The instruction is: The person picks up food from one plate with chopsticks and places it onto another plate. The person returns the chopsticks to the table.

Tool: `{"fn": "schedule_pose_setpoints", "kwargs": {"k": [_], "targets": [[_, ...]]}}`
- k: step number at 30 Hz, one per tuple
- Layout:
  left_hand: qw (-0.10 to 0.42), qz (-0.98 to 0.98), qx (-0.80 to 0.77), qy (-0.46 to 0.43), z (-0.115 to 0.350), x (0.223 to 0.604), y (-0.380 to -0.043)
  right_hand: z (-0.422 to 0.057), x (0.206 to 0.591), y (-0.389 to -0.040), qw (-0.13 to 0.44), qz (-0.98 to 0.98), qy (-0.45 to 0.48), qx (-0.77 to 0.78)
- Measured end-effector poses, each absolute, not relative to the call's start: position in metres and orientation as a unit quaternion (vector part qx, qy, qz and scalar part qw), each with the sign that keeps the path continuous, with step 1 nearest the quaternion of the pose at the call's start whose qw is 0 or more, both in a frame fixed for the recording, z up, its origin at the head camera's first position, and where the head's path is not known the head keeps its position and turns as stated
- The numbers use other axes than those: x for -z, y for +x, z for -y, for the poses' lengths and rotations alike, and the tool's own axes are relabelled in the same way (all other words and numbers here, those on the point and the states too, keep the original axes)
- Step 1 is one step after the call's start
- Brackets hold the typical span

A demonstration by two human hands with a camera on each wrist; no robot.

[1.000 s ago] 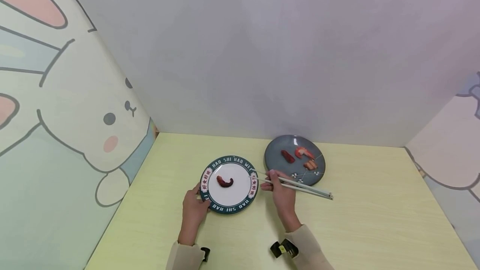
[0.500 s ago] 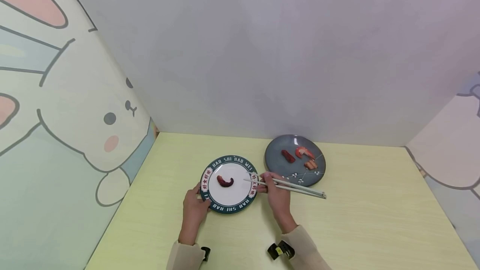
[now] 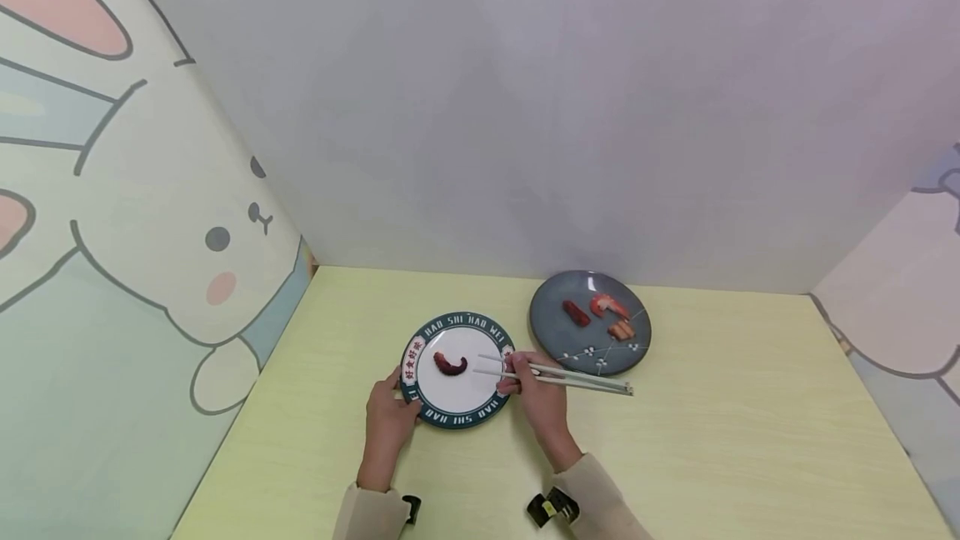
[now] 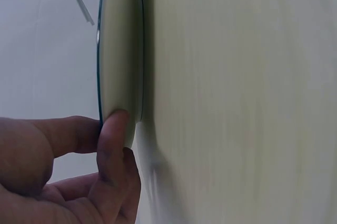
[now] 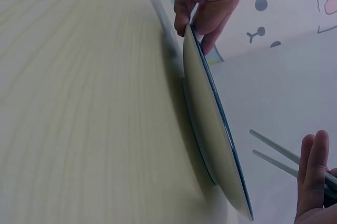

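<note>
In the head view, my left hand (image 3: 392, 415) pinches the lower left rim of a white plate (image 3: 459, 418) with a green lettered border. The left wrist view shows thumb above and fingers (image 4: 113, 166) under that rim. A dark red, curled piece like an octopus tentacle (image 3: 448, 365) lies on the plate's white middle. My right hand (image 3: 536, 402) holds a pair of pale chopsticks (image 3: 581, 380) over the plate's right side. Their tips are apart, just right of the tentacle, with nothing between them. From the right wrist, the chopsticks (image 5: 281, 161) show above the plate's face.
A dark grey plate (image 3: 551, 338) stands behind my right hand, near the back wall. On it lie a shrimp (image 3: 609, 305), a dark red oblong piece (image 3: 576, 312) and a light brown piece (image 3: 621, 330). The pale wooden table (image 3: 720, 440) meets walls at the back and sides.
My right hand has moved left and slightly down with the chopsticks, bringing their tips further over the white plate, closer to the tentacle. The left hand and both plates stay in place.
</note>
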State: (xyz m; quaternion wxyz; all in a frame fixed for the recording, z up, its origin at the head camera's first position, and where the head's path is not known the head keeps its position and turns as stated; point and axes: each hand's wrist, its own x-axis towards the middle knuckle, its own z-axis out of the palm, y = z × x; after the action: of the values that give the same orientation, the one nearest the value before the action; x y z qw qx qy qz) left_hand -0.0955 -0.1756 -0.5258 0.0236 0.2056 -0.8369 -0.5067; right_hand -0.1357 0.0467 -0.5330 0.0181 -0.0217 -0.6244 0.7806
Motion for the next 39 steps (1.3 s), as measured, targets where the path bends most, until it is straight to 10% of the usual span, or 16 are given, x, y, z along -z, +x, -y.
{"fn": "schedule_pose_setpoints", "kwargs": {"k": [39], "targets": [[0.029, 0.838, 0.508, 0.197, 0.176, 0.526, -0.094, -0.022, 0.543, -0.137, -0.030, 0.664, 0.017, -0.747]]}}
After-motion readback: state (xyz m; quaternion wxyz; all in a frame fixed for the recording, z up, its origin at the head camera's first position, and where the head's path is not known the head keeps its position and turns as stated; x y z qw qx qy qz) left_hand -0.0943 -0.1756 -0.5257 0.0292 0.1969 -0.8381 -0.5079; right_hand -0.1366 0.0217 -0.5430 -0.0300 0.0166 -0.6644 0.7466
